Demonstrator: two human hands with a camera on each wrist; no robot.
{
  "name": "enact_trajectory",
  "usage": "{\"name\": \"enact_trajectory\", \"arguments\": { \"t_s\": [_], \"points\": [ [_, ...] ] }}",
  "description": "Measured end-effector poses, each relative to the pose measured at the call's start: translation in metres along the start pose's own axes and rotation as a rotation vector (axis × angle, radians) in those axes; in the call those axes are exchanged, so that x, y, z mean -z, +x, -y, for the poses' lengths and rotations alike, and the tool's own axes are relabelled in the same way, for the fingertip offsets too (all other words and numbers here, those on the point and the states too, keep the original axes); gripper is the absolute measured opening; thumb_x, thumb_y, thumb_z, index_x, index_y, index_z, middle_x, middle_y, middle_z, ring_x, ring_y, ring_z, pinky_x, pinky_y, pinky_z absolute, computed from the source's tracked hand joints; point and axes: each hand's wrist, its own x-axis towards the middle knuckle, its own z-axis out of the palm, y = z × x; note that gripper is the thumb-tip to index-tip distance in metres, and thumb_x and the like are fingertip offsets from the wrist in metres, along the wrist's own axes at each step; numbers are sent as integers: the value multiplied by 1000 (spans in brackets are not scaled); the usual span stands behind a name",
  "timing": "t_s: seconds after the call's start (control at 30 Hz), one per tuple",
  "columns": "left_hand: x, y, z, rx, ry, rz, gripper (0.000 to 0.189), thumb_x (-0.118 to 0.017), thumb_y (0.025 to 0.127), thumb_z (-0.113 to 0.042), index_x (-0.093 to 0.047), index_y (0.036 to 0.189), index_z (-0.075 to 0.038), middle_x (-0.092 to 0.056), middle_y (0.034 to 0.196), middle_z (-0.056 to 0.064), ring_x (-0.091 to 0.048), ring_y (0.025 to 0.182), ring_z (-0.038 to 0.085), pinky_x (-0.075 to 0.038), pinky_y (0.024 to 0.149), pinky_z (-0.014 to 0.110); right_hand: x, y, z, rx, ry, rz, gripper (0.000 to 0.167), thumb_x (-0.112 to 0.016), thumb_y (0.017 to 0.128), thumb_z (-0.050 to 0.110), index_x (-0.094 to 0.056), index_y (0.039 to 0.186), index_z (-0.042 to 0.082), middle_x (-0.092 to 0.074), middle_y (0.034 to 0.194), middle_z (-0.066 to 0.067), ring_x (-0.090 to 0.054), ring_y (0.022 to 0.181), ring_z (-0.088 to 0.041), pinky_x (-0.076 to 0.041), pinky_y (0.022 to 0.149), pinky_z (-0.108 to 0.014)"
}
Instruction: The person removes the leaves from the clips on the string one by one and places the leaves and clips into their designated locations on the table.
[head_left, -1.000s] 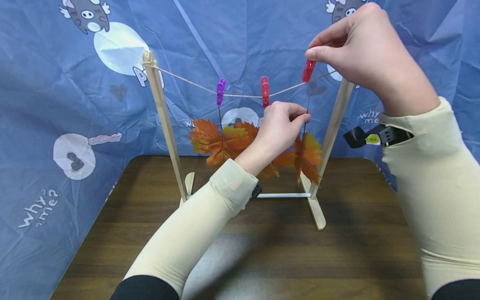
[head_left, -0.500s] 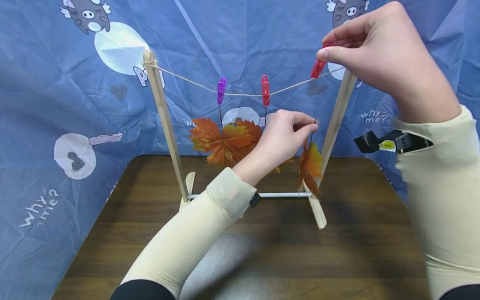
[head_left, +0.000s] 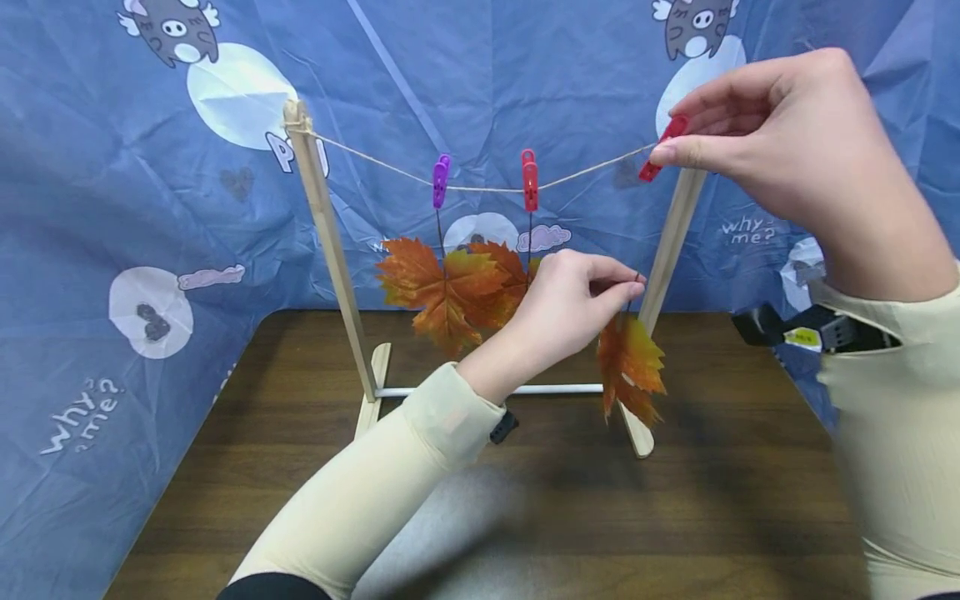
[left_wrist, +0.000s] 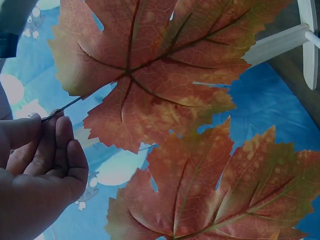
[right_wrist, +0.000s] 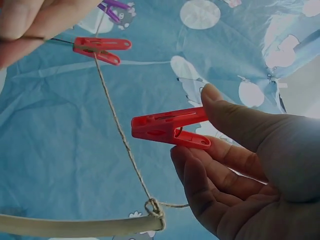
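My left hand [head_left: 573, 300] pinches the thin dark stem of an orange maple leaf [head_left: 630, 367], which hangs below its fingertips; the left wrist view shows the stem [left_wrist: 69, 106] between thumb and fingers. My right hand [head_left: 795, 137] holds a red clothespin [right_wrist: 167, 125] between thumb and fingers, beside the string [right_wrist: 112, 110] and apart from it, near the right post. On the string [head_left: 390, 171], a purple clothespin [head_left: 441, 182] holds one orange leaf [head_left: 442, 287] by its stem. A second red clothespin [head_left: 530, 183] holds another leaf [head_left: 498, 304], partly behind my left hand.
The string runs between two wooden posts, the left post [head_left: 327, 242] and the right post [head_left: 675, 242]. A white rod [head_left: 562, 389] joins them low down, above the brown table [head_left: 675, 517]. Behind hangs a blue printed cloth [head_left: 187, 217].
My left hand has moved down and a little right, lowering the leaf from the string's height. My right hand has moved right, then downward, carrying the red clothespin towards the right post.
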Motion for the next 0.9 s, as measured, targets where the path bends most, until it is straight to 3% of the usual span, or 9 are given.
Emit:
{"name": "enact_trajectory", "arguments": {
  "t_s": [0.2,0.57,0.9],
  "points": [
    [-1,-14,-6,-3,21,48,13,-75,94,-14,-81,103,-6,-74,87,-5,-59,70,2,-49,66,18,0,-16,-6,-6,16,18,45,-86,83,32,-76,123,14,-74,97,1,-66,88,-7,-47,73,-17],
    [-1,-38,-5,-71,34,89,10,-75,94,-10,-81,101,-4,-75,89,0,-62,75,0,-50,70,18,-10,-39,-16,22,64,86,35,-89,80,30,-77,107,11,-75,93,-1,-70,78,-10,-47,64,-18],
    [4,-64,-3,-41,6,175,6,-74,94,-7,-80,95,-7,-71,81,-6,-56,68,-2,-48,65,19,-30,-53,-32,17,104,121,31,-88,83,30,-77,105,10,-75,91,-3,-70,75,-12,-49,63,-17]
  ]
}}
